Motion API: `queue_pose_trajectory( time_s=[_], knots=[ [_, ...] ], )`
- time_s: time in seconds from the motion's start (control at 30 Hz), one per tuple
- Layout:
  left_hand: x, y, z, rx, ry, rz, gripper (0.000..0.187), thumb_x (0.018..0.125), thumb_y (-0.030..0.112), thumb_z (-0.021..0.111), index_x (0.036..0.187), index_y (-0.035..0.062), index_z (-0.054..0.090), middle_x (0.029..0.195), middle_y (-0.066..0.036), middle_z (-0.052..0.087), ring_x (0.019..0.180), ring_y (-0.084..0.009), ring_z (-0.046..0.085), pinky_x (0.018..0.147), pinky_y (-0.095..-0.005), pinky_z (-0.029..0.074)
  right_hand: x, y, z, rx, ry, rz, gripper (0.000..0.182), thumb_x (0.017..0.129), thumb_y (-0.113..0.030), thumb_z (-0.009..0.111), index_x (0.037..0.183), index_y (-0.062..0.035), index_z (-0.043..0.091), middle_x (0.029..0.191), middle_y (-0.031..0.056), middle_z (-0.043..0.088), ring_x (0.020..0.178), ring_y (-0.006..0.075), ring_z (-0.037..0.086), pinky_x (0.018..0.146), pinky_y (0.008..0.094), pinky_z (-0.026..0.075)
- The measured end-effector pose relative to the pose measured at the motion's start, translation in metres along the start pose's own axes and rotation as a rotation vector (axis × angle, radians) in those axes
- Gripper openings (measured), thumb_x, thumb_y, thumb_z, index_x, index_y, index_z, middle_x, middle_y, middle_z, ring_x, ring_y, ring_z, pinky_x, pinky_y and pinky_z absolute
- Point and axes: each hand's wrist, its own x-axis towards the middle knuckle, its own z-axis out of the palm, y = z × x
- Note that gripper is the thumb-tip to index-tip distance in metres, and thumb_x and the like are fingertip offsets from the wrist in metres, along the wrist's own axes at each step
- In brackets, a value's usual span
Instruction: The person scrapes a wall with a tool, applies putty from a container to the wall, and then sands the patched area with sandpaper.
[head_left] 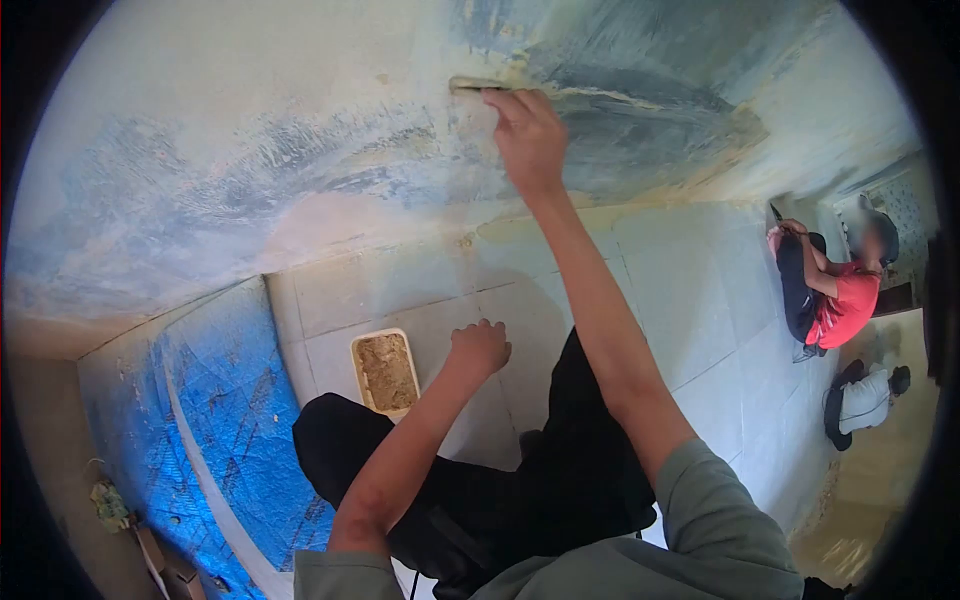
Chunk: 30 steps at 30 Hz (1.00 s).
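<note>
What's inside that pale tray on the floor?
The tray holds a rough, brownish material. It covers the tray's bottom, so whatever lies underneath can't be seen.

Blue sheet [235,390]; person in red [848,303], person in pale top [864,402]

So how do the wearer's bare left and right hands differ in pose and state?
The bare right hand reaches out to the grey-streaked wall; the bare left hand is lower, away from it. The right hand grips a thin flat tool; the left hand is curled, no tool visible.
</note>
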Motion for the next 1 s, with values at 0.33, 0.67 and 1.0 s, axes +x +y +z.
queue_pose_trajectory(
  time_s=[0.33,0.67,1.0],
  knots=[
    [-0.008,-0.005,-0.002,0.021,0.02,0.002,0.034,0.092,0.033,0.05,0.109,0.005,0.057,0.103,-0.017,0.062,0.097,-0.0343,0.063,0.081,-0.0486,0.05,-0.001,-0.007,0.008,-0.058,0.003,0.064,0.029,0.061,0.008,0.064,0.081,-0.0125,0.069,0.075,0.003,0.06,0.076,0.0238,0.061,0.062,0.0347,0.052],
    [-0.015,-0.012,0.0,0.036,0.047,0.062,0.035,0.092,0.035,0.052,0.109,0.005,0.056,0.102,-0.018,0.061,0.096,-0.0343,0.063,0.079,-0.0479,0.051,-0.001,0.001,0.004,-0.029,0.081,0.106,0.02,0.065,0.004,0.065,0.078,-0.0119,0.066,0.075,0.0029,0.059,0.074,0.0261,0.059,0.062,0.0386,0.05],
    [-0.011,-0.017,-0.005,0.029,-0.046,0.024,0.035,0.093,0.035,0.051,0.111,0.0046,0.055,0.105,-0.019,0.06,0.098,-0.0353,0.062,0.082,-0.0488,0.05,-0.027,0.029,0.001,0.094,0.168,0.427,0.017,0.067,0.007,0.063,0.075,-0.0072,0.059,0.077,0.0076,0.063,0.072,0.0276,0.061,0.064,0.0354,0.048]
  ],
)
